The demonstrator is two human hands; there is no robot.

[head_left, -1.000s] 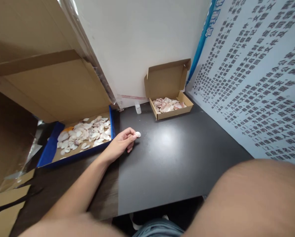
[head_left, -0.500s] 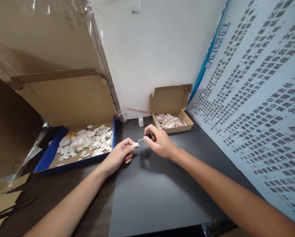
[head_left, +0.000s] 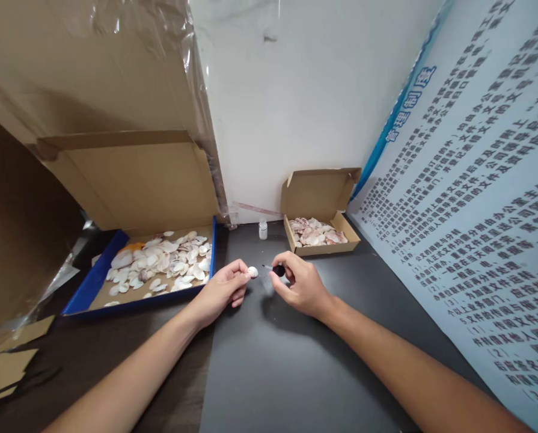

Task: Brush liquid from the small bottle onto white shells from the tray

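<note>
Between thumb and fingertips, my left hand [head_left: 225,290] pinches a small pale seashell [head_left: 253,272] above the dark table. Just to its right, my right hand [head_left: 301,282] grips a black-capped brush [head_left: 278,270] by the cap. The brush's thin stem points left toward the shell, with a gap between them. Beyond both hands a small clear bottle [head_left: 262,229] with a white label stands upright on the table; whether it has a lid I cannot tell.
At left lies an open blue-edged box [head_left: 213,246] with many pale shells in it. A smaller open cardboard box [head_left: 352,240] of shells stands at the back right. A white wall [head_left: 250,120] rises behind, and a printed poster [head_left: 467,198] borders the right side.
The brush has drawn away to the right from the shell, which it met before. The shell now shows more of its rounded face. The whole view has shifted slightly.
</note>
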